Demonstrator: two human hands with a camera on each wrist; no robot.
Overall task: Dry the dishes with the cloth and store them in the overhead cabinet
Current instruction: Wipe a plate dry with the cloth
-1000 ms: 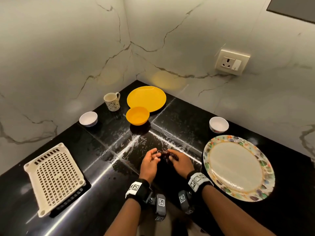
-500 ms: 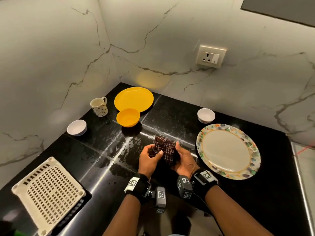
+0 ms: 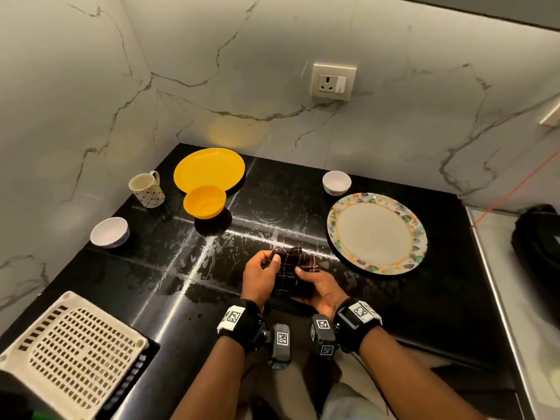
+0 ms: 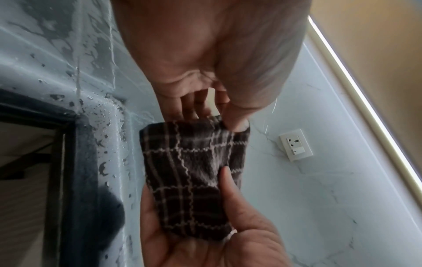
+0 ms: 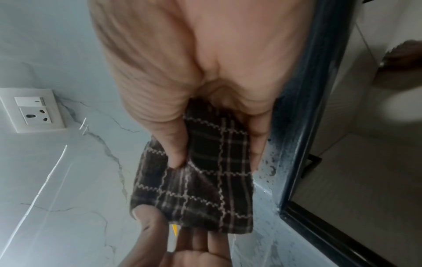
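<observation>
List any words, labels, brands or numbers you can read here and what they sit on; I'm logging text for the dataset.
No readable words, brand names or numbers in any view.
Wrist bands: square black-and-white code tags only, no letters.
Mug: a repeating dark motif, not lettering.
Wall socket: the switch bears a small mark, too small to read.
Checked cloth, patterned plate: pattern only.

wall socket (image 3: 333,82), slotted white rack (image 3: 72,356), wet black counter (image 3: 454,286)

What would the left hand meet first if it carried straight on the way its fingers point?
The checked cloth the left hand already pinches, then the right hand holding its other side. Beyond them probably the patterned plate, though depth is unclear.
</observation>
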